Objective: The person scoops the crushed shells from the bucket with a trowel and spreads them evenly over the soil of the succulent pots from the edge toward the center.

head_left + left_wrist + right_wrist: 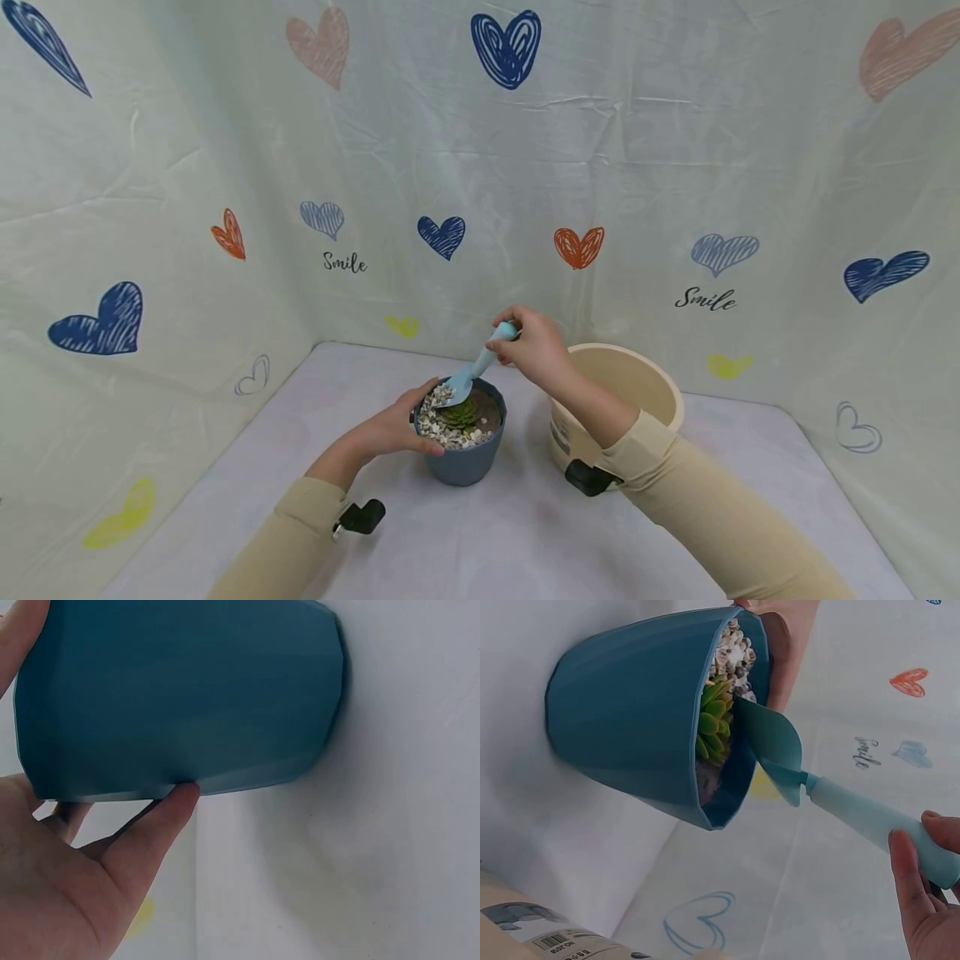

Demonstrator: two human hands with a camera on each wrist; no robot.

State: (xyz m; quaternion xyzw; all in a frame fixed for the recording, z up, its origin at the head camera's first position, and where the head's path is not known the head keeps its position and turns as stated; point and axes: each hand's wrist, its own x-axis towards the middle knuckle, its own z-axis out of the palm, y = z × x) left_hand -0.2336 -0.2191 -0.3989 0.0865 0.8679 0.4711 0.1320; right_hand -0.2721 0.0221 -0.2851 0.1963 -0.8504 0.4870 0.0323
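Note:
A blue-grey plant pot (462, 463) stands upright on the table, with a green succulent (459, 414) inside. White pebbles (457, 437) cover the soil on its left and front; brown soil shows at the right. My left hand (390, 427) grips the pot's left side, thumb at the front; in the left wrist view its fingers touch the pot wall (180, 697). My right hand (531, 343) holds a light blue trowel (870, 814) by its handle end. The trowel's blade (771, 742) points down into the pot, against the pebbles behind the succulent.
A cream bucket (667, 385) stands right of the pot, partly behind my right forearm; a printed label (562, 941) shows on its side. The table has a pale cloth (480, 542). Behind it hangs a white curtain (637, 183) printed with hearts.

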